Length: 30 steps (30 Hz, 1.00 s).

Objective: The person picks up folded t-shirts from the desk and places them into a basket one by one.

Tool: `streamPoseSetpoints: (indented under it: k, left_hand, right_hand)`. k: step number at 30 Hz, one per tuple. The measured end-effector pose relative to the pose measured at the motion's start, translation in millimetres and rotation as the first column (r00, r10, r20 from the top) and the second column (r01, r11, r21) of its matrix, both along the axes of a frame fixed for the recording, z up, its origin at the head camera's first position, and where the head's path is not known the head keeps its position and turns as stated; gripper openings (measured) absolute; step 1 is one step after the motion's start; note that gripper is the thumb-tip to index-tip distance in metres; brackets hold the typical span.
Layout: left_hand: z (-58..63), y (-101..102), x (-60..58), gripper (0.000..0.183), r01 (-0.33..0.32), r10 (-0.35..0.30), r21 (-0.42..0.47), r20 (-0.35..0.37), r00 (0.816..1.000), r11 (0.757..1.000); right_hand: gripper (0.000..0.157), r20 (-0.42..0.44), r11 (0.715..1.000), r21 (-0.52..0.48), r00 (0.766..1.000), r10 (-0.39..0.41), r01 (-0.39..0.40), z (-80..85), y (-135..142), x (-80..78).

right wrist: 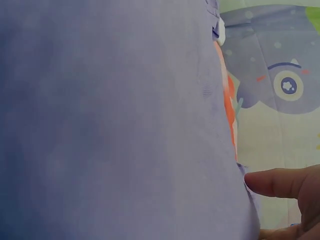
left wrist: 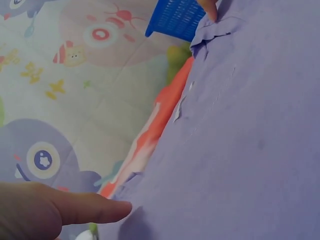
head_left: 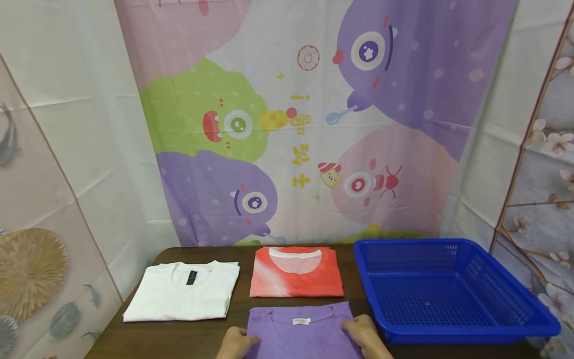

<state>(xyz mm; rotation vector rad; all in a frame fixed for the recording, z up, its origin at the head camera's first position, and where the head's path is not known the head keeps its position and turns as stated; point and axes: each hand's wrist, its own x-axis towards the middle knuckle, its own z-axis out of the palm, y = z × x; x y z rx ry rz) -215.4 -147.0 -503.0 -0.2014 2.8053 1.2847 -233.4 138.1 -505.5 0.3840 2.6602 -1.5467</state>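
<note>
A folded purple T-shirt point(head_left: 305, 331) is at the front middle of the table, its neckline and white label facing up. My left hand point(head_left: 237, 343) pinches its left edge, the thumb lying over the cloth. On the opposite side, my right hand point(head_left: 364, 333) grips the shirt's right edge near the shoulder. The left wrist view shows the purple cloth close up, one finger of the left hand point(left wrist: 80, 207) along its border. In the right wrist view, the right hand point(right wrist: 290, 195) is at the shirt's edge; the fingers below are partly hidden.
Behind the purple shirt lies a folded red-and-white T-shirt point(head_left: 298, 279). A folded white T-shirt point(head_left: 188, 299) lies to the left on the brown table point(head_left: 242, 304). At the right stands a blue plastic basket point(head_left: 448, 330). A cartoon-print curtain point(head_left: 309, 209) hangs behind.
</note>
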Motion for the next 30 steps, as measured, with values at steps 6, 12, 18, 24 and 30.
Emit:
streamPoseSetpoints:
  k: [6,12,18,24,30]
  left_hand:
    - [-5.8,4.8,-1.2,0.026,-0.036,0.038,0.046,-0.051,0.998,0.998]
    - [-7.4,11.0,0.4,0.023,-0.086,0.092,0.078,-0.081,0.992,0.993]
    - [-5.9,15.6,1.7,0.023,-0.128,0.139,0.096,-0.117,0.983,0.987]
    - [0.7,20.9,4.6,0.025,-0.191,0.207,0.123,-0.141,0.968,0.974]
    - [8.8,24.4,8.2,0.025,-0.227,0.245,0.116,-0.183,0.952,0.967]
  right_hand:
    - [0.036,-0.019,1.000,-0.015,1.000,-0.017,0.016,-2.1,-3.2,-0.7]
    - [0.019,-0.026,0.999,-0.034,0.999,-0.037,0.036,-0.6,-7.5,-0.3]
    - [0.011,-0.042,0.998,-0.036,0.997,-0.058,0.057,3.2,-10.7,2.3]
    - [0.018,-0.066,0.997,-0.017,0.995,-0.073,0.072,8.9,-13.6,5.1]
    - [0.019,-0.113,0.998,0.017,0.992,-0.060,0.062,15.1,-16.2,7.7]
